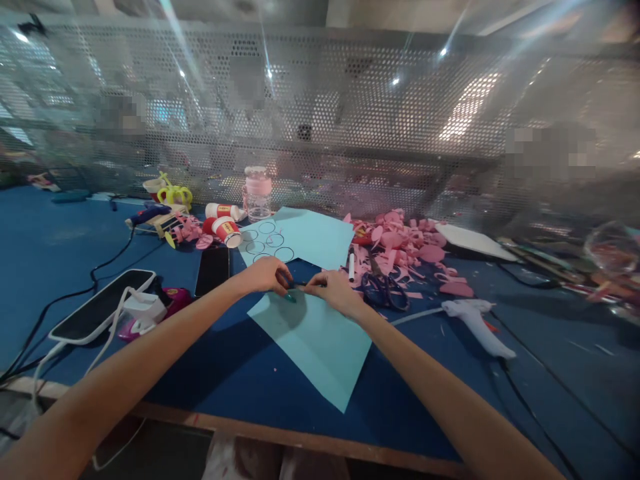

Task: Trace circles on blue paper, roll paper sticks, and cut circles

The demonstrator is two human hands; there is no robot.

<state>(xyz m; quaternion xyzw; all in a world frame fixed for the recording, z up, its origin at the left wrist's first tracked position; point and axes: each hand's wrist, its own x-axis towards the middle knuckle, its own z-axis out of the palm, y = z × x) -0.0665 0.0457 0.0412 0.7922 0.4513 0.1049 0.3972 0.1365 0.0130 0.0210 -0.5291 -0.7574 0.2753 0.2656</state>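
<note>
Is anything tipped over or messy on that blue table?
Yes, two red-and-white cups look tipped on their sides near the pink-and-clear bottle, instead of standing upright. Pink scraps also sprawl in a jumbled heap right of the light-blue back sheets.

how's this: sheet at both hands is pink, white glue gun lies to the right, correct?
Not pink: the head view shows a light blue sheet at the left hand and right hand. The white glue gun does lie to the right.

Dim overall; small lights (444, 52) flare into streaks at the mesh screen (340, 120), where 3 patches are pixelated. Soft shadows fall on the worktop (215, 387) and blue paper (325, 347). Distortion stretches the blurry edges.
</note>
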